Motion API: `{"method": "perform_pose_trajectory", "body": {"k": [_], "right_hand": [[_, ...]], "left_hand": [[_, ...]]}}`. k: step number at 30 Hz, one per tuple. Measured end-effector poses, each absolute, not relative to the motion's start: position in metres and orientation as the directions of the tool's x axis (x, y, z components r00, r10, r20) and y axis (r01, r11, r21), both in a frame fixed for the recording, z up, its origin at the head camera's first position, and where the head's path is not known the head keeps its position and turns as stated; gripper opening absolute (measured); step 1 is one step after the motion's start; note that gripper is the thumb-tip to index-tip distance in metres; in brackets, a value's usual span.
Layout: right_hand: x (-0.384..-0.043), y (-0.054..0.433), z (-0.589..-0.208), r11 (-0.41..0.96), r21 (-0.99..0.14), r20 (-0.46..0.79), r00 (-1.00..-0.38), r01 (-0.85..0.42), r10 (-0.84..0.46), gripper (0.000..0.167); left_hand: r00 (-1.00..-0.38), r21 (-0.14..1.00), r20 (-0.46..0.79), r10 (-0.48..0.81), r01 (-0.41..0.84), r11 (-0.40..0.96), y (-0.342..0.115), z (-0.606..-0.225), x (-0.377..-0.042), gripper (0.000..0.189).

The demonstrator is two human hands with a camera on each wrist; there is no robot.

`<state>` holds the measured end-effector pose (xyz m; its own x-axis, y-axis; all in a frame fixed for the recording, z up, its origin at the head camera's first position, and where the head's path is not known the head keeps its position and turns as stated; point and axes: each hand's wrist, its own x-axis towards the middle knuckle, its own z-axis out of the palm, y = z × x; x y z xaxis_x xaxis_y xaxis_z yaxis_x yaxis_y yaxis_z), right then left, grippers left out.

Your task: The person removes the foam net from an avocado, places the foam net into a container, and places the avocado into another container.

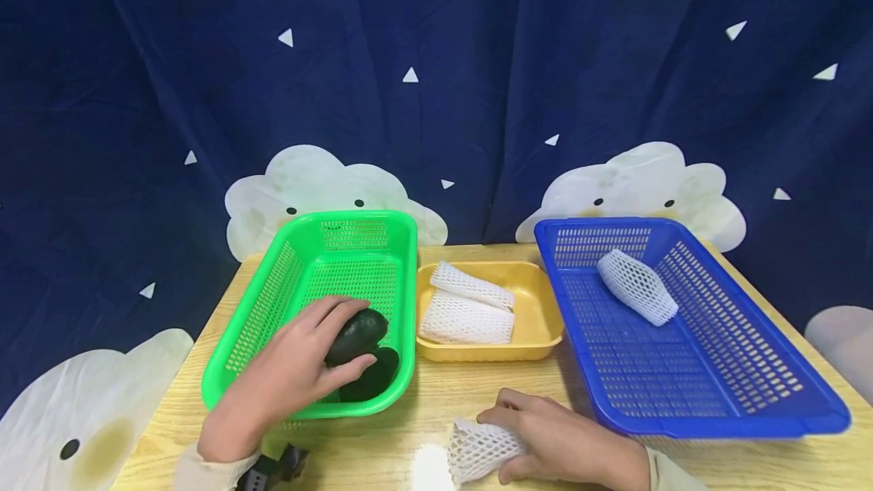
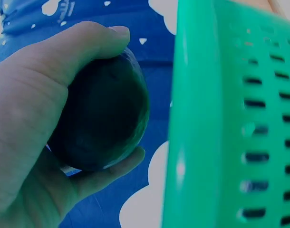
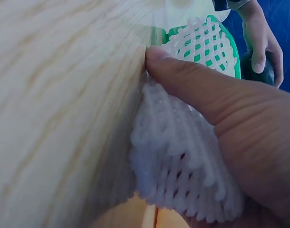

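Sitting in left hand [image 1: 308, 354]: dark fruit [image 1: 360, 334]; in right hand [image 1: 555, 436]: foam net [image 1: 479, 451].

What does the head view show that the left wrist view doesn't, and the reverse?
Head only: the blue basket, the yellow tray, and the right hand holding a foam net.
Left wrist only: the palm side of the left hand.
Both: that hand gripping a dark fruit, the green basket and the blue curtain.

Worn: left sleeve [image 1: 204, 474] and right sleeve [image 1: 671, 475], both showing plain cream; black band [image 1: 262, 470], sitting at left wrist.
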<state>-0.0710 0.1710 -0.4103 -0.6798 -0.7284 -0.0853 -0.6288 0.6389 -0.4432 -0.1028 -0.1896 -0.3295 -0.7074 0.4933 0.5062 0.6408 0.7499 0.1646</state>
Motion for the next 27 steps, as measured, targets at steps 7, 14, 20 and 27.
{"method": "perform_pose_trajectory", "body": {"k": [7, 14, 20, 27], "right_hand": [[-0.068, 0.171, -0.411, 0.640, -0.416, -0.062, -0.682, -0.646, -0.729, 0.060], [-0.070, 0.170, -0.409, 0.637, -0.436, -0.071, -0.681, -0.636, -0.729, 0.060], [-0.069, 0.171, -0.411, 0.638, -0.443, -0.077, -0.682, -0.630, -0.727, 0.061], [-0.069, 0.170, -0.410, 0.637, -0.416, -0.067, -0.677, -0.649, -0.733, 0.059]], "left_hand": [[-0.711, 0.176, 0.523, 0.470, 0.630, 0.757, -0.201, -0.329, -0.107, 0.064], [-0.735, 0.180, 0.529, 0.424, 0.586, 0.790, -0.212, -0.329, -0.112, 0.066], [-0.744, 0.191, 0.541, 0.393, 0.563, 0.804, -0.222, -0.334, -0.117, 0.066], [-0.789, 0.232, 0.512, 0.339, 0.507, 0.830, -0.233, -0.334, -0.120, 0.064]]}}
